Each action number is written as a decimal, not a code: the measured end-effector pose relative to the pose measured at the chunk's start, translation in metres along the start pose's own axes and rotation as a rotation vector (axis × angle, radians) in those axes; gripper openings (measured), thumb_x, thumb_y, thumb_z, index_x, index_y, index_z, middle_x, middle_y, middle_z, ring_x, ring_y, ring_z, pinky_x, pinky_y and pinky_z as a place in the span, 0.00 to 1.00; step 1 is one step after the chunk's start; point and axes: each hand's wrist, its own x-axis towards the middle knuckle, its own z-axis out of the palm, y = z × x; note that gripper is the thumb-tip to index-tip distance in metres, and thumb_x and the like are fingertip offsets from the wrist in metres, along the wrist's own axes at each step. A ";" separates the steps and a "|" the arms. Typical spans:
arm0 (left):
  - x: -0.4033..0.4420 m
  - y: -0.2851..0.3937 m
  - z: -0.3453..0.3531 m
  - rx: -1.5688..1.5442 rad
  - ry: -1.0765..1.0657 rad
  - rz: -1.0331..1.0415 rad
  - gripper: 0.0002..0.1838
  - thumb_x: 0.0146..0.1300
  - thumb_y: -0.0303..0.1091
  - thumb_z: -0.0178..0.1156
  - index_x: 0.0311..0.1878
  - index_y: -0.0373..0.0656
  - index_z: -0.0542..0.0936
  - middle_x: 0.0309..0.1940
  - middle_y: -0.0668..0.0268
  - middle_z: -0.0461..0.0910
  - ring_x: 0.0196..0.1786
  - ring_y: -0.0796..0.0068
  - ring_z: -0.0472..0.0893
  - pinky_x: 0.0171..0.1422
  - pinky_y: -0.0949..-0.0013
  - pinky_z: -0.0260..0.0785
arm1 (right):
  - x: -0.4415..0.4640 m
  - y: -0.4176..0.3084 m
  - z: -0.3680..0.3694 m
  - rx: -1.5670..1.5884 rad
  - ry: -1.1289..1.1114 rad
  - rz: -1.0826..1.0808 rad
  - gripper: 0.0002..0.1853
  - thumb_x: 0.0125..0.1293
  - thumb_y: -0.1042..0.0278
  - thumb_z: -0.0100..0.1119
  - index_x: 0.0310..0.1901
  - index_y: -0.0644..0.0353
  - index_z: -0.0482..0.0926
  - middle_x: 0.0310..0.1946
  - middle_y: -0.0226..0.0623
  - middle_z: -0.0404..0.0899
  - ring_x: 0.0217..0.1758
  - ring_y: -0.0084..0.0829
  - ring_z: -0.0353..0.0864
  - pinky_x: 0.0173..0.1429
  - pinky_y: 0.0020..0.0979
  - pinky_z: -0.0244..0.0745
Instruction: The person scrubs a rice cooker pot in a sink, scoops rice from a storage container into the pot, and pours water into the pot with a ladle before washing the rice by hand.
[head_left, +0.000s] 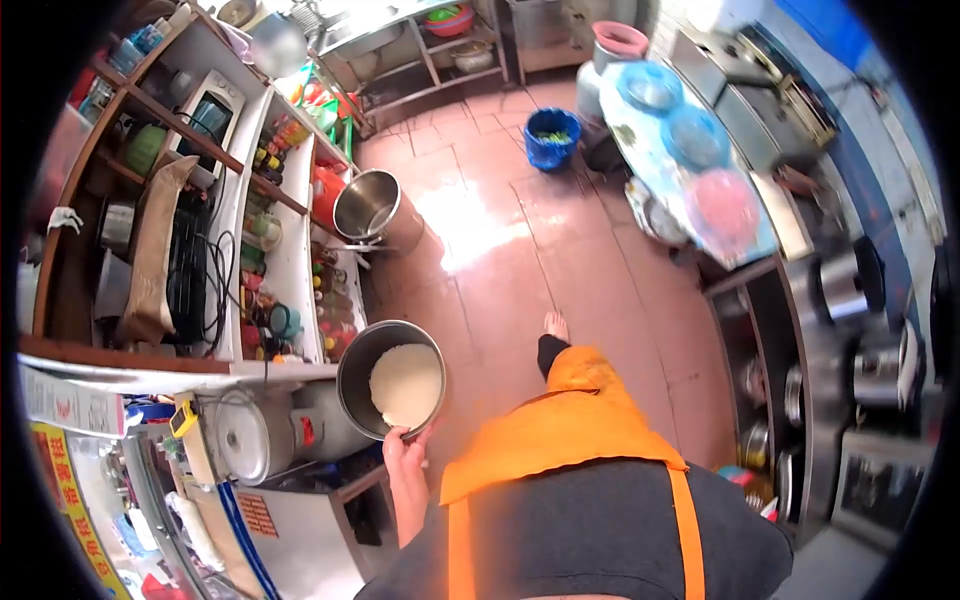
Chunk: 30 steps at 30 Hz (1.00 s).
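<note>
My left hand [405, 458] grips the near rim of a deep round metal pot [358, 365], fingers closed over its edge. Inside the pot lies a pale, off-white mass [408, 382] that looks like rice, heaped toward the right side. The pot is held out to my left, beside the shelf. My right hand is out of sight, hidden beyond my body. An orange apron [560, 430] covers my front, and one foot [556, 325] shows ahead on the tiles.
Another tall metal pot [370, 205] stands on the floor by the shelves [245, 200] of bottles. Ahead is a blue-lined bin [551, 140]. At right, a table [650, 150] carries covered basins. A lidded pot [250, 435] sits at left.
</note>
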 end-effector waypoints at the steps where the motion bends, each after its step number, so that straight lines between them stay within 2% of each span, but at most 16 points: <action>1: 0.026 -0.001 0.018 0.040 -0.025 0.055 0.22 0.53 0.21 0.43 0.54 0.27 0.65 0.53 0.45 0.69 0.54 0.44 0.72 0.58 0.43 0.71 | 0.014 -0.025 0.003 0.008 -0.029 0.011 0.12 0.63 0.61 0.50 0.40 0.62 0.77 0.20 0.34 0.75 0.21 0.28 0.73 0.26 0.31 0.70; 3: 0.083 -0.010 0.056 0.153 -0.085 0.208 0.21 0.52 0.20 0.43 0.52 0.28 0.66 0.52 0.47 0.70 0.53 0.47 0.73 0.57 0.43 0.71 | 0.049 -0.107 0.001 0.004 -0.067 -0.032 0.12 0.63 0.62 0.50 0.39 0.62 0.77 0.20 0.35 0.75 0.21 0.28 0.74 0.26 0.32 0.70; 6: 0.155 0.024 0.114 -0.295 0.119 -0.086 0.24 0.49 0.17 0.44 0.53 0.30 0.66 0.54 0.47 0.69 0.56 0.43 0.70 0.57 0.40 0.70 | 0.087 -0.281 -0.001 -0.011 -0.107 -0.175 0.11 0.62 0.64 0.51 0.39 0.62 0.77 0.19 0.35 0.75 0.20 0.29 0.74 0.25 0.32 0.70; 7: 0.175 0.034 0.131 -0.343 0.117 -0.077 0.25 0.49 0.18 0.45 0.54 0.30 0.65 0.54 0.46 0.69 0.56 0.42 0.70 0.57 0.40 0.69 | 0.107 -0.353 0.000 -0.019 -0.104 -0.272 0.11 0.62 0.64 0.51 0.39 0.62 0.77 0.19 0.36 0.75 0.20 0.29 0.74 0.25 0.32 0.70; 11: 0.237 0.060 0.215 -0.441 0.029 -0.107 0.30 0.47 0.19 0.44 0.59 0.29 0.61 0.56 0.42 0.66 0.58 0.37 0.67 0.59 0.39 0.68 | 0.127 -0.713 0.012 -0.127 -0.037 -0.922 0.11 0.62 0.64 0.52 0.37 0.61 0.78 0.20 0.34 0.76 0.20 0.27 0.74 0.25 0.32 0.71; 13: 0.285 0.071 0.238 -0.415 0.047 -0.089 0.29 0.48 0.18 0.43 0.59 0.27 0.60 0.56 0.42 0.65 0.59 0.38 0.67 0.58 0.41 0.69 | 0.137 -0.883 0.028 -0.040 0.065 -1.434 0.11 0.64 0.64 0.51 0.38 0.61 0.78 0.22 0.33 0.77 0.21 0.24 0.74 0.26 0.29 0.71; 14: 0.297 0.088 0.260 -0.355 0.094 -0.077 0.29 0.48 0.18 0.43 0.59 0.27 0.60 0.56 0.42 0.65 0.59 0.40 0.67 0.58 0.42 0.69 | 0.068 -0.951 0.013 -0.001 -0.108 -1.417 0.10 0.65 0.65 0.51 0.39 0.61 0.78 0.22 0.32 0.77 0.23 0.23 0.74 0.29 0.27 0.71; 15: 0.336 0.086 0.251 -0.122 0.025 0.058 0.29 0.48 0.17 0.43 0.59 0.28 0.60 0.56 0.44 0.65 0.59 0.42 0.68 0.58 0.42 0.70 | 0.043 -1.011 0.008 -0.185 -0.035 -1.447 0.10 0.65 0.66 0.50 0.42 0.62 0.77 0.24 0.32 0.78 0.26 0.23 0.76 0.34 0.26 0.73; 18: 0.429 0.105 0.256 -0.319 0.113 -0.044 0.34 0.48 0.19 0.41 0.64 0.34 0.56 0.63 0.41 0.56 0.60 0.24 0.58 0.64 0.44 0.64 | -0.014 -1.115 -0.006 0.057 -0.121 -1.364 0.13 0.65 0.68 0.49 0.48 0.64 0.75 0.35 0.36 0.81 0.35 0.24 0.80 0.41 0.25 0.75; 20: 0.473 0.117 0.286 -0.261 0.091 -0.024 0.33 0.49 0.20 0.41 0.64 0.34 0.56 0.61 0.40 0.58 0.59 0.25 0.61 0.63 0.44 0.65 | 0.004 -1.156 -0.017 0.040 -0.225 -1.278 0.13 0.66 0.68 0.49 0.47 0.64 0.75 0.34 0.36 0.81 0.34 0.23 0.80 0.40 0.24 0.75; 22: 0.488 0.153 0.367 -0.335 0.227 -0.038 0.31 0.49 0.21 0.42 0.62 0.33 0.58 0.58 0.44 0.64 0.58 0.39 0.68 0.61 0.42 0.66 | 0.054 -1.186 -0.037 -0.174 -0.236 -1.261 0.12 0.67 0.67 0.49 0.45 0.67 0.75 0.31 0.33 0.79 0.30 0.22 0.77 0.36 0.23 0.74; 24: 0.516 0.181 0.422 -0.329 0.251 -0.014 0.30 0.50 0.21 0.42 0.61 0.31 0.60 0.58 0.46 0.64 0.58 0.43 0.69 0.61 0.41 0.66 | 0.087 -1.209 -0.064 -0.246 -0.223 -1.124 0.10 0.66 0.66 0.50 0.39 0.65 0.76 0.27 0.33 0.78 0.26 0.23 0.76 0.32 0.23 0.73; 26: 0.561 0.201 0.454 -0.406 0.204 0.025 0.30 0.49 0.20 0.41 0.61 0.29 0.59 0.59 0.45 0.63 0.58 0.38 0.68 0.59 0.36 0.66 | 0.119 -1.240 -0.085 -0.040 -0.167 -0.876 0.10 0.64 0.65 0.52 0.37 0.64 0.77 0.25 0.34 0.78 0.26 0.24 0.77 0.29 0.24 0.74; 28: 0.601 0.209 0.480 -0.544 0.203 -0.003 0.34 0.45 0.18 0.40 0.62 0.28 0.54 0.59 0.41 0.61 0.58 0.31 0.65 0.56 0.27 0.64 | 0.164 -1.283 -0.100 -0.122 -0.036 -0.803 0.11 0.64 0.65 0.51 0.35 0.64 0.78 0.24 0.34 0.78 0.26 0.23 0.77 0.29 0.26 0.74; 29: 0.613 0.206 0.500 -0.529 0.139 0.137 0.34 0.45 0.18 0.40 0.62 0.28 0.54 0.59 0.41 0.61 0.58 0.31 0.65 0.57 0.27 0.63 | 0.198 -1.312 -0.100 -0.265 0.037 -0.869 0.11 0.64 0.64 0.51 0.34 0.64 0.78 0.23 0.36 0.78 0.26 0.26 0.78 0.30 0.28 0.75; 30: 0.630 0.211 0.521 -0.532 0.237 0.108 0.34 0.46 0.18 0.40 0.62 0.27 0.54 0.59 0.40 0.61 0.57 0.32 0.66 0.57 0.28 0.64 | 0.245 -1.344 -0.091 -0.411 0.102 -0.936 0.12 0.63 0.64 0.51 0.33 0.64 0.78 0.22 0.37 0.79 0.26 0.28 0.78 0.31 0.30 0.75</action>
